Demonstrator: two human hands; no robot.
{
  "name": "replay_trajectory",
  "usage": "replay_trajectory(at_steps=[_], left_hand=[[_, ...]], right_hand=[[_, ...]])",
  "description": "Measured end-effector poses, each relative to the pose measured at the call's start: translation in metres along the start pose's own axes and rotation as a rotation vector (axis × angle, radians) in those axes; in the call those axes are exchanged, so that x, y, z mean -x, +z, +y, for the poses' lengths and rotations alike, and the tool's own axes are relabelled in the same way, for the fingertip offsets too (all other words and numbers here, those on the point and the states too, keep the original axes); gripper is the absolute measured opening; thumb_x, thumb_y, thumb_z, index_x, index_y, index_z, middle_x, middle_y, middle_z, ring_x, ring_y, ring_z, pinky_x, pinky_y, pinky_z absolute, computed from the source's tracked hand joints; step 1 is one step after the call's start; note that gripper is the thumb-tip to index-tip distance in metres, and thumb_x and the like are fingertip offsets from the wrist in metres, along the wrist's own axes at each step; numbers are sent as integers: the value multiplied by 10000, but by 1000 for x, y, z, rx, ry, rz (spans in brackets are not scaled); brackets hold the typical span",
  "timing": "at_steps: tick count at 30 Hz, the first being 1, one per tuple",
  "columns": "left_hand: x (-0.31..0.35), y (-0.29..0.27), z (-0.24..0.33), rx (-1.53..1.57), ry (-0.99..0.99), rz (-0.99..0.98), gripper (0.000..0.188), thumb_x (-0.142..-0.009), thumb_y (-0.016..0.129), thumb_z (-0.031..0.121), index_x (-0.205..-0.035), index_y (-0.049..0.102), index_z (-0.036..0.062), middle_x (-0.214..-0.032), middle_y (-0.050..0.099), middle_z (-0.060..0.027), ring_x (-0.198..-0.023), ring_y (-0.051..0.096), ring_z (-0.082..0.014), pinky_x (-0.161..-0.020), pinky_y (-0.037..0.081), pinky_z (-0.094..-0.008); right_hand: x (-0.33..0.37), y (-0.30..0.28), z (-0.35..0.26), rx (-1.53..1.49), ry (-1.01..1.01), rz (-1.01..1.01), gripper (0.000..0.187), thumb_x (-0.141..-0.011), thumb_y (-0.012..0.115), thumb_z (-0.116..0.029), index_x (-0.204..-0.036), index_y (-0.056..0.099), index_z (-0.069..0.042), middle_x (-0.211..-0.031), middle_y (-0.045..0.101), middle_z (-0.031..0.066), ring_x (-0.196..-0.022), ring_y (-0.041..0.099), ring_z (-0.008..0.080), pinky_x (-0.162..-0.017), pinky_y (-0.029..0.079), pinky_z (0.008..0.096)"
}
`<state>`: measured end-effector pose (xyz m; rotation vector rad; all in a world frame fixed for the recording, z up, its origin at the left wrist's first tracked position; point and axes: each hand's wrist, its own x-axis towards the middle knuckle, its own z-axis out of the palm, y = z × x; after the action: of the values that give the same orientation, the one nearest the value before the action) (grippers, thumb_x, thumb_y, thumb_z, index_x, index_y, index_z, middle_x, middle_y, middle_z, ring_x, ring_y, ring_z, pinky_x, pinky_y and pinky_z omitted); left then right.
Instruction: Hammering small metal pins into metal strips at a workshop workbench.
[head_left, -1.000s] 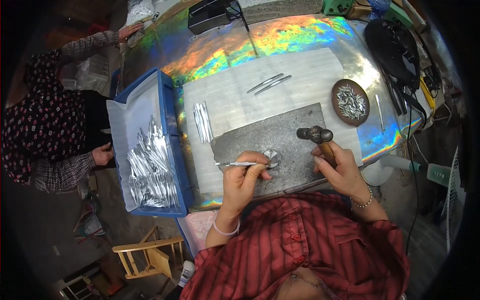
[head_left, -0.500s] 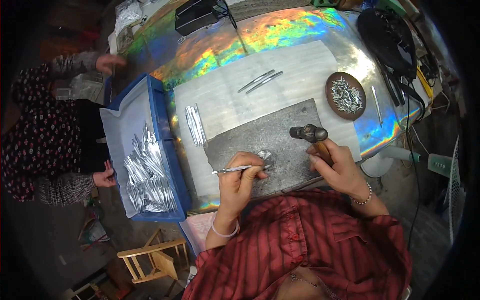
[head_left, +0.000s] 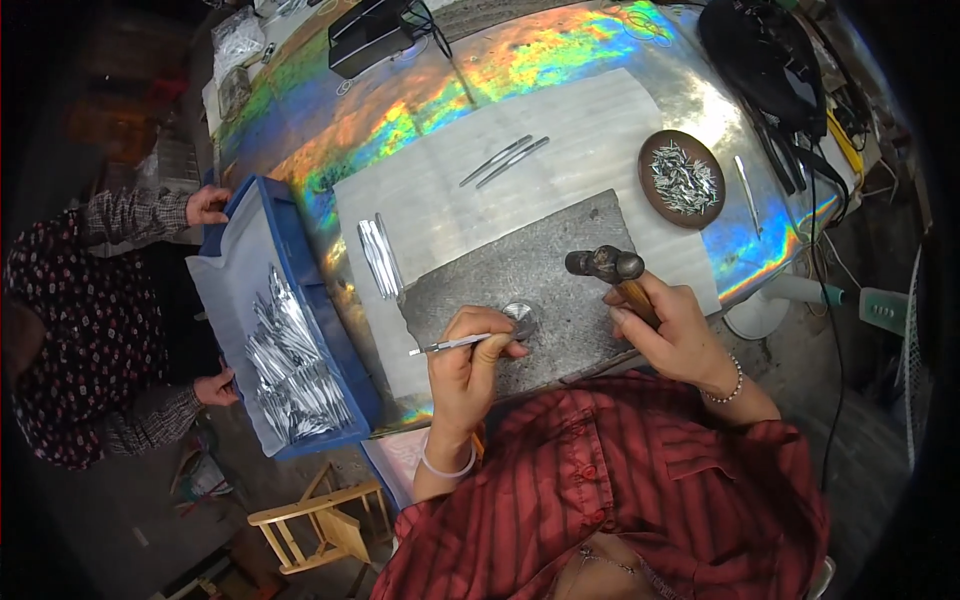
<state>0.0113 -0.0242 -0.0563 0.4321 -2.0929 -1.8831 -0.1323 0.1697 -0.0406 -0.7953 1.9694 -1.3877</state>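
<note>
My left hand (head_left: 466, 352) pinches a slim silver pen-shaped rod (head_left: 447, 345) between thumb and fingers. The rod lies slanted across the hand, and part of it is hidden by my fingers. Just beyond my fingertips, a small round shiny metal piece (head_left: 519, 313) sits on a rough grey stone slab (head_left: 520, 250). My right hand (head_left: 672, 333) is closed round the wooden handle of a hammer (head_left: 606, 263). Its dark metal head is held over the right part of the slab, apart from the rod.
A blue crate (head_left: 316, 300) of similar rods stands left, with a co-worker's hands (head_left: 208, 205) at it. Several rods (head_left: 378, 257) lie left on white paper (head_left: 430, 180), two more (head_left: 504, 161) farther back. A brown bowl (head_left: 647, 190) holds small metal pieces. A wooden stool (head_left: 318, 520) is below.
The co-worker's far hand has come down onto the crate's edge. The whole view has shifted slightly. My hands keep hold of the rod and the hammer, with little change in position.
</note>
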Motion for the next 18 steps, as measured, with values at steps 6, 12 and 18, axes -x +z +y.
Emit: replay_trajectory(at_steps=[6,12,18], left_hand=[[5,-8,8,20,-67,26,73,-869,461,-34,-900,527,-35,-908,533,-139,-682,605,-172,-629,487,-253],[7,-15,13,263,-142,18,77,-884,450,-13,-913,521,-27,-909,529,-111,-687,595,-150,-630,479,-243],[10,-17,10,394,-149,50,76,-893,458,10,-934,514,-18,-866,546,-78,-661,588,-127,-610,470,-231]], right_hand=[[-4,6,-3,-44,-11,-7,214,-815,565,-55,-1003,519,35,-742,636,128,-637,639,197,-571,473,279],[1,15,-4,-54,34,82,168,-826,536,-7,-984,536,50,-733,618,90,-618,600,127,-576,467,246],[2,22,-16,-99,59,84,152,-832,522,4,-974,523,58,-775,567,50,-644,543,96,-581,440,227]])
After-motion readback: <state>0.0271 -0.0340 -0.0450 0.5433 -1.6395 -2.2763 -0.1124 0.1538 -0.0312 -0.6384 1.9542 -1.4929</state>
